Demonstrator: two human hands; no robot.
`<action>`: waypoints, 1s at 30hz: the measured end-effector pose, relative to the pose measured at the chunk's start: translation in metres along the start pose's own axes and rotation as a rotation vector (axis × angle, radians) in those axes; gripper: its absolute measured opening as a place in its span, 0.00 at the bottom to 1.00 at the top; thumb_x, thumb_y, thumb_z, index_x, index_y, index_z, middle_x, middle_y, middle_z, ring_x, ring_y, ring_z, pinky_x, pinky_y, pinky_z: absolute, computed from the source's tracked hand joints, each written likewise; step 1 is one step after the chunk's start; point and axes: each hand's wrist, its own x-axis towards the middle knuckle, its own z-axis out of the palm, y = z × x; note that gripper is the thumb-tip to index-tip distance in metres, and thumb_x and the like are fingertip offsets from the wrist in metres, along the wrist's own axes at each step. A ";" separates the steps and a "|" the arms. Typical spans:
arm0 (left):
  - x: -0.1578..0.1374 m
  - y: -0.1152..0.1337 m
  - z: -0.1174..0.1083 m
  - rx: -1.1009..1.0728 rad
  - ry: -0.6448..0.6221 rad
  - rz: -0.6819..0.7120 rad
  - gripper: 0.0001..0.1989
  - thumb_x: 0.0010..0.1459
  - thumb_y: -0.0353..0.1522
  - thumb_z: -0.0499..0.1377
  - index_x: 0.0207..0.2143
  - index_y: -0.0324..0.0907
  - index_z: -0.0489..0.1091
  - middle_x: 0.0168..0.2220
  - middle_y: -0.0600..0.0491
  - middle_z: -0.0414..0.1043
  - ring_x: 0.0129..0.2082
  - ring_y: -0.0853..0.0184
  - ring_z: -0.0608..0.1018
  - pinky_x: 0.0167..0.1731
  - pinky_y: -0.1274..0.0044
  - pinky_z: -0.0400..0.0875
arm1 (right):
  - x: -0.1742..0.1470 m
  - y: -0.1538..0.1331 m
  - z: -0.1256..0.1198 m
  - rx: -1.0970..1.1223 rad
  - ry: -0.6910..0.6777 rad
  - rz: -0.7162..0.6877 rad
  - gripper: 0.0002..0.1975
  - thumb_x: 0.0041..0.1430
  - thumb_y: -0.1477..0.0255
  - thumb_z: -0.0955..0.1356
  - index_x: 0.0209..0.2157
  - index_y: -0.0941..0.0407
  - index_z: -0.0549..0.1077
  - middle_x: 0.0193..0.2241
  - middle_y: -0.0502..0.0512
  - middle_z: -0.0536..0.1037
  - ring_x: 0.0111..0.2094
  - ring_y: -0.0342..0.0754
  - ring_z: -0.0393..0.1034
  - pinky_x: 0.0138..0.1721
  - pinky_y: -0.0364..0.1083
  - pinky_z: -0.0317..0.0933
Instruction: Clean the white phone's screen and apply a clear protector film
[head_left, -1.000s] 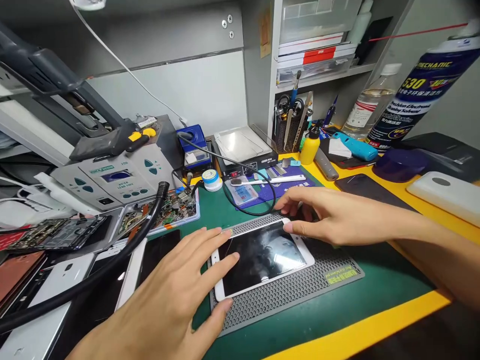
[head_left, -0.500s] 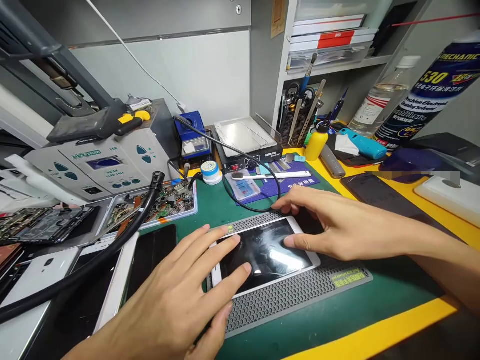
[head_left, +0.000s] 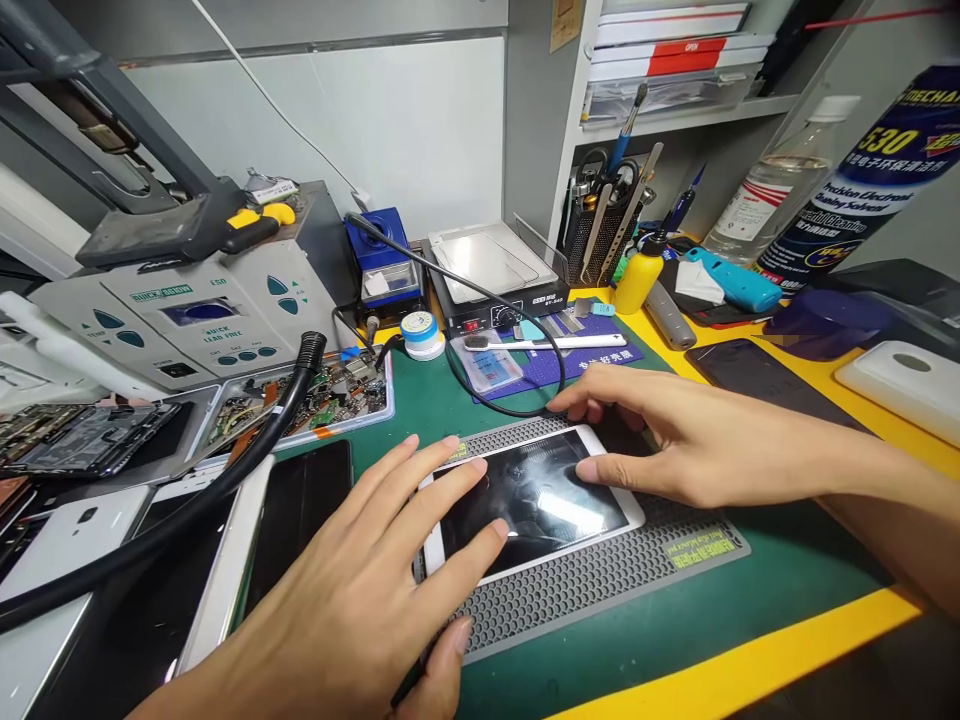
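Left hand (head_left: 360, 590): loose, splayed across white phone (head_left: 536, 505) | right hand (head_left: 667, 435): half-spread, thumb touching it

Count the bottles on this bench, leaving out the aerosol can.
2: a yellow bottle, front right of the black mesh pen holder, and a clear, white-capped bottle left of the aerosol can. Others may be hidden behind the clutter.

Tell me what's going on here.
A person is handling a white phone that lies face up on a gray mat. The left hand is spread over one end, while the right hand reaches over the other, its thumb above the front. A toothbrush lies beyond the phone, unheld.
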 end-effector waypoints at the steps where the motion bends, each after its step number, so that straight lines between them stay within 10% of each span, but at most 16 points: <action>1: 0.000 0.000 0.000 -0.004 0.000 -0.001 0.23 0.59 0.29 0.57 0.57 0.43 0.74 0.63 0.41 0.69 0.69 0.49 0.63 0.63 0.48 0.67 | 0.000 0.000 0.000 0.001 0.000 0.006 0.26 0.62 0.51 0.71 0.55 0.51 0.73 0.46 0.55 0.78 0.40 0.51 0.72 0.40 0.48 0.66; 30: -0.014 -0.010 0.008 0.123 0.037 -0.185 0.32 0.59 0.36 0.59 0.65 0.38 0.61 0.62 0.45 0.70 0.65 0.53 0.66 0.67 0.60 0.57 | 0.010 0.004 -0.006 0.310 0.064 0.135 0.20 0.66 0.51 0.68 0.38 0.55 0.76 0.31 0.53 0.76 0.31 0.48 0.67 0.32 0.46 0.60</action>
